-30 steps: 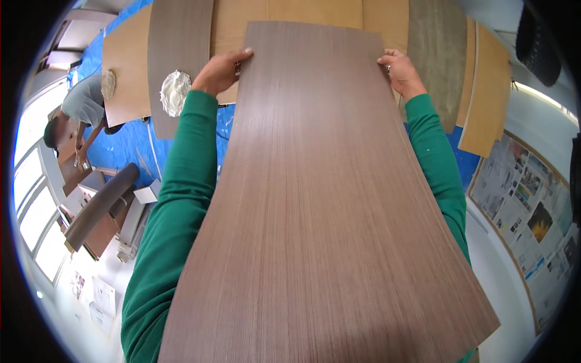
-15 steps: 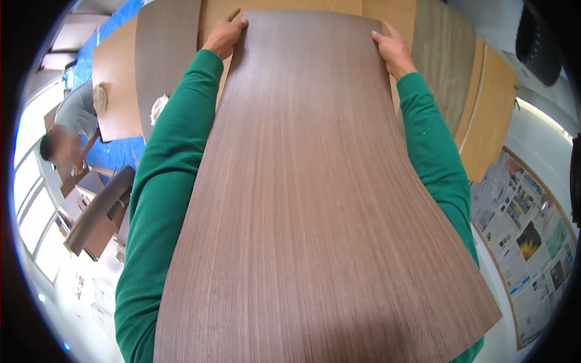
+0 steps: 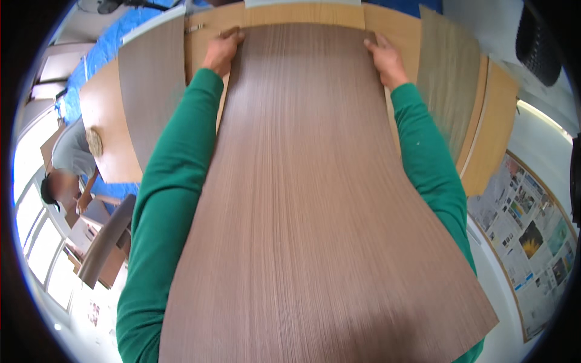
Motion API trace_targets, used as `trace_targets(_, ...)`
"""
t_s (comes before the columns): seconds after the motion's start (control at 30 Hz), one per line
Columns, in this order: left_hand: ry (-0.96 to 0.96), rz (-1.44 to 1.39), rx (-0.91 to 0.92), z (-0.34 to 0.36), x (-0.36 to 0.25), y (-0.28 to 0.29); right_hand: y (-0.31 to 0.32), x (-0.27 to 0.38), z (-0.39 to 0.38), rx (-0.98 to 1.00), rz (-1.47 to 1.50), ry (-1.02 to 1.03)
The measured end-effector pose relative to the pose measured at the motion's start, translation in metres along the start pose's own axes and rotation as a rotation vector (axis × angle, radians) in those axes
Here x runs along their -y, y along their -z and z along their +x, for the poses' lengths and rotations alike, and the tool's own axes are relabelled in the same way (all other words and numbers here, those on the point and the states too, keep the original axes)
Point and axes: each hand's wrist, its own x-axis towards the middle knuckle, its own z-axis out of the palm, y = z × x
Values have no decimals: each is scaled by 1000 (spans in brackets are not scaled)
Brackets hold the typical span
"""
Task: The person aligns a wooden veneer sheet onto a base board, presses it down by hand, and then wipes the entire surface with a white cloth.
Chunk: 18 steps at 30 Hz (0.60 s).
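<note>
A large brown wood-grain veneer sheet [image 3: 302,169] stretches from its far edge toward me and widens at the near end, bowed over its length. My left hand [image 3: 222,51] grips its far left corner, thumb on top and the other fingers mostly hidden. At the far right corner my right hand [image 3: 387,59] pinches the edge in the same way. Both arms reach forward along the sheet's sides. Beneath and beyond its far end lies a light tan board [image 3: 315,13].
Left of the sheet lies a grey-brown panel [image 3: 151,85]; to the right, a greyish wood-grain panel [image 3: 445,91]. Another person [image 3: 72,151] bends at the far left near a brown roll [image 3: 108,242]. Newspaper-covered boarding [image 3: 529,242] stands at the right.
The view has shifted, showing more of the surface beyond the sheet. Both hands still hold the far corners, now slightly lower in view.
</note>
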Motion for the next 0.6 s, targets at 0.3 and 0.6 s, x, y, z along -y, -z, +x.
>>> trace_targets(0.3, 47, -78, 16, 23, -17, -12, -6, 8, 35, 21, 86, 21)
trace_targets(0.6, 64, -109, -26, 35, -23, -9, -13, 14, 58, 5, 14, 80)
